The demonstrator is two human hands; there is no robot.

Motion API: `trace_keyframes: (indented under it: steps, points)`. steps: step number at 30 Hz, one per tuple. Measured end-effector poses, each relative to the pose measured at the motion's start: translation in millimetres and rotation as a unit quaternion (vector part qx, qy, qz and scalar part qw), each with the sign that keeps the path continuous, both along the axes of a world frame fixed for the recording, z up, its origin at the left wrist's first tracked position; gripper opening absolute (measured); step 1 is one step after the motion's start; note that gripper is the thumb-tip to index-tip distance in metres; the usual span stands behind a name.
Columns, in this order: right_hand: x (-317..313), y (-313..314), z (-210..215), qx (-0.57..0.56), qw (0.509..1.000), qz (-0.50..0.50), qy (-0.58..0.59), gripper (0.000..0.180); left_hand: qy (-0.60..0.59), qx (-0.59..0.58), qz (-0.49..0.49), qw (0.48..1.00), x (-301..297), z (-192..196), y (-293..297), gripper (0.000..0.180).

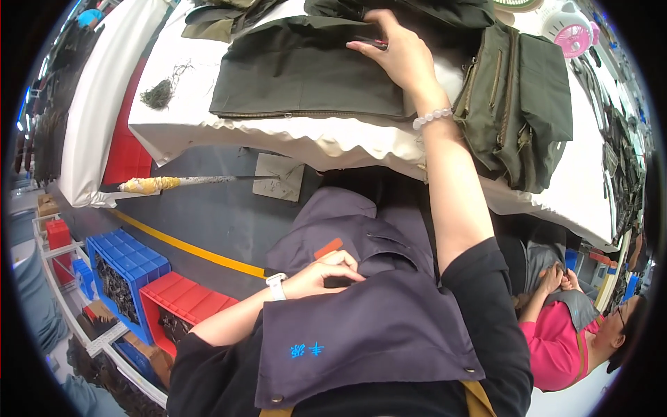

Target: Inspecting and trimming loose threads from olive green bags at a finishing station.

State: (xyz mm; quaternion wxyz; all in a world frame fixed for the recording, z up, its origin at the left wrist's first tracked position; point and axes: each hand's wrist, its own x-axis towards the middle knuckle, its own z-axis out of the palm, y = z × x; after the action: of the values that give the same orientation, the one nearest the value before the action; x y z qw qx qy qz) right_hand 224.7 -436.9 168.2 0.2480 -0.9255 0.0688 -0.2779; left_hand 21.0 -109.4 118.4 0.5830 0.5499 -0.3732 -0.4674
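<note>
Our right hand (396,52) lies flat, fingers spread, on a dark olive garment panel (306,69) at the far side of the table, w/ a small dark-and-red tool (372,42) pinned under the fingertips; a pale bead bracelet (432,118) circles that wrist. Our left hand (326,272) is down at our lap, fingers curled loosely against the grey-purple apron (375,313) — we can't tell if it grips anything.

Largest first: the white-covered table (278,142) spans the top. The olive panel rests on it, centre. To its right sits a folded stack of olive pieces w/ zips (517,104). Lower left, on the floor, are a blue crate (125,267) and a red crate (184,299). A pink fan (573,31) stands top right. Smallest — a clump of thread scraps (158,94) on the table's left end.

At lower right a co-worker in a pink top (556,347) sits, hands together.
</note>
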Motion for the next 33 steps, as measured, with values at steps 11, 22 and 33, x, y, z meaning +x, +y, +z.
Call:
trace_keyframes:
  steps: [11,22,33]
  points:
    - [-47.2,48.2,78.7,0.211,0.963,0.149,-0.078,0.017,0.055,-0.022,0.091,0.994,-16.9,-25.9,6.2,0.016]
    - [-165.6,77.3,3.1,0.363,0.924,-0.056,-0.105,0.050,-0.011,0.015,0.109,0.994,8.8,-30.9,-15.7,0.008]
    - [-157.5,106.6,40.0,0.048,0.988,0.148,0.010,0.050,0.172,-0.037,0.360,0.916,82.0,-17.6,-65.8,0.024]
